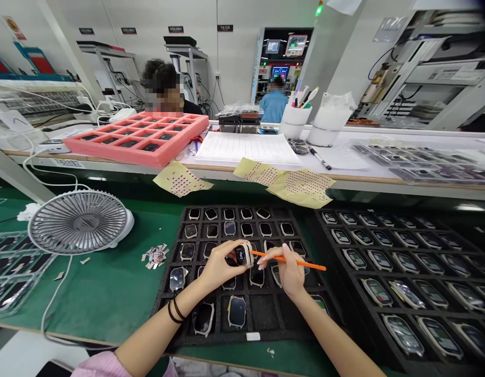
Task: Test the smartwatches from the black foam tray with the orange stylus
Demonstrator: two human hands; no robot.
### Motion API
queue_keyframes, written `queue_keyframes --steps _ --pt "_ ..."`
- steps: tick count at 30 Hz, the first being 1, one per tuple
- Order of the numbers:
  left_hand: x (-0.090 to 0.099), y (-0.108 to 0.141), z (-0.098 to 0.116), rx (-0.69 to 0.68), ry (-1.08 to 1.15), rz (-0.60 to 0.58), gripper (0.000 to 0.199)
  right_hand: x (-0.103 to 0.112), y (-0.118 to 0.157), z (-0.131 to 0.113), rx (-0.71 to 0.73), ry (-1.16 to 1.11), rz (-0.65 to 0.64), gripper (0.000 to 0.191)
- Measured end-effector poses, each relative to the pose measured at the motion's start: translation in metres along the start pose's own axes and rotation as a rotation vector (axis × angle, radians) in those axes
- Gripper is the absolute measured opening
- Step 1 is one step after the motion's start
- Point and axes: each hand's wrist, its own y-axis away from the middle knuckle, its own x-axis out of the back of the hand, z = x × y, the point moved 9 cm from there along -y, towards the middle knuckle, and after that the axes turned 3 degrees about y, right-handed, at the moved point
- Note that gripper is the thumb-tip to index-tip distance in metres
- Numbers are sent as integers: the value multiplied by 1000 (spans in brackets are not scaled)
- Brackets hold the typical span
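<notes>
The left hand (222,264) holds a smartwatch body (243,255) in a narrow pinch between thumb and fingers, above a black foam tray (166,309). The right hand (286,269) grips an orange stick (301,261) just as narrowly, its tip at the watch's edge (contact is too small to confirm). Other watch bodies (237,311) occupy the tray's compartments. A second black tray (324,246) of film-covered watches (399,335) lies at 3 o'clock. A pile of small metallic slips (156,256) lies at 9 o'clock, and a desk fan (79,222) stands at 10 o'clock. Yellow sheets with red dots (303,183) lie at 12 o'clock; a pink foam tray (109,152) sits at 11 o'clock, with a co-worker (161,86) beyond it.
</notes>
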Motion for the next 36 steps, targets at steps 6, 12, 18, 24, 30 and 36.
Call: queue_keyframes --steps 6,12,18,24,30,36 --pt "0 0 0 7 -8 -1 48 -5 -1 -1 -17 30 -34 52" --pt "-1 1 1 7 -12 -7 50 -4 1 0 -31 80 -28 54" --pt "-3 1 -1 23 -4 -11 49 -6 1 -1 -22 34 -34 53" --pt "-2 4 4 -25 -45 -6 48 -5 1 -4 4 80 -21 53" --pt "-3 3 1 -15 -76 -21 48 -3 1 3 -28 119 -14 55" --pt "-10 6 23 -34 -107 -73 45 6 -6 -16 -13 156 31 52"
